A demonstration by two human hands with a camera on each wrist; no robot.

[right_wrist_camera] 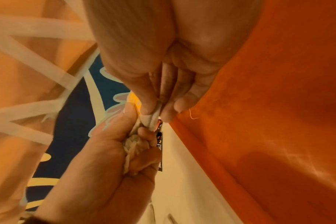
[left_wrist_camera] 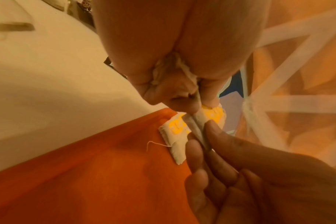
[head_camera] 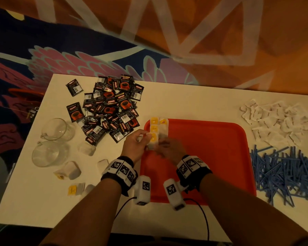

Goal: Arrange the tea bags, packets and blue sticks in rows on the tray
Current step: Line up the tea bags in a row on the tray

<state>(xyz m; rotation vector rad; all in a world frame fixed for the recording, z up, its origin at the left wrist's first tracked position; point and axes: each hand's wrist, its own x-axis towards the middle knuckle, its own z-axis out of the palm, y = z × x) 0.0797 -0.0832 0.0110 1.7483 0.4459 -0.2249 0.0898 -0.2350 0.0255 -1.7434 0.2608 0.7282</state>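
Note:
A red tray (head_camera: 211, 148) lies on the white table. Tea bags with yellow tags (head_camera: 154, 125) lie in two short columns at its far left corner. Over that corner both hands hold one tea bag (head_camera: 152, 144) between them. My left hand (head_camera: 137, 142) pinches its near end (left_wrist_camera: 197, 128) and keeps more crumpled tea bags (right_wrist_camera: 132, 145) bunched in the palm. My right hand (head_camera: 167, 147) pinches the other end between thumb and fingers (right_wrist_camera: 157, 112). Under the hands another tea bag (left_wrist_camera: 175, 136) lies flat on the tray, its string trailing.
A heap of black and red packets (head_camera: 110, 107) sits left of the tray, white packets (head_camera: 274, 119) at the far right, and blue sticks (head_camera: 282, 171) piled near right. Two glass cups (head_camera: 55, 128) and loose tea bags (head_camera: 69, 171) lie on the left.

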